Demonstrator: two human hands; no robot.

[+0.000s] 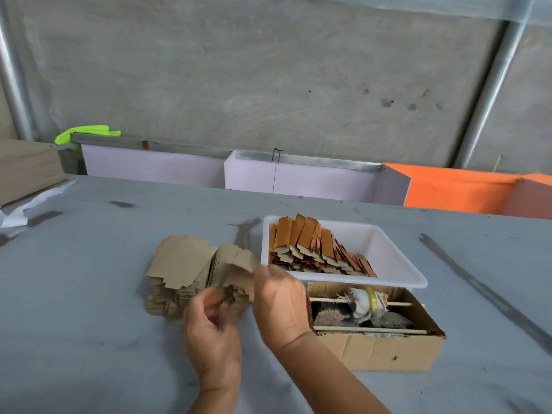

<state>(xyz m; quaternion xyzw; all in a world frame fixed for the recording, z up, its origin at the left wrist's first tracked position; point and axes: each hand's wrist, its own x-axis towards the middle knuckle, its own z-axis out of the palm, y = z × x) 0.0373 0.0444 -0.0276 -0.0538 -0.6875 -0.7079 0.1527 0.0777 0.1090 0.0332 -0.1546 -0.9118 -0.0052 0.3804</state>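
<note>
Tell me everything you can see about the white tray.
The white tray is shallow, rectangular, with a flared rim, and looks like plastic. It sits flat on the grey table, just behind the open cardboard box. Orange-brown folded card pieces lean in rows across its left side; its right side is bare.

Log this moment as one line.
left hand: pinches card blanks | right hand: grips same blanks | white tray: folded pieces

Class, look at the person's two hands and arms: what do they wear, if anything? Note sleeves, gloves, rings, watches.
Both the left hand and right hand are bare: no gloves, and no rings show on the fingers. The wrists carry no watch or band. Both forearms are bare to the picture's bottom edge, so no sleeve is in view.
</note>
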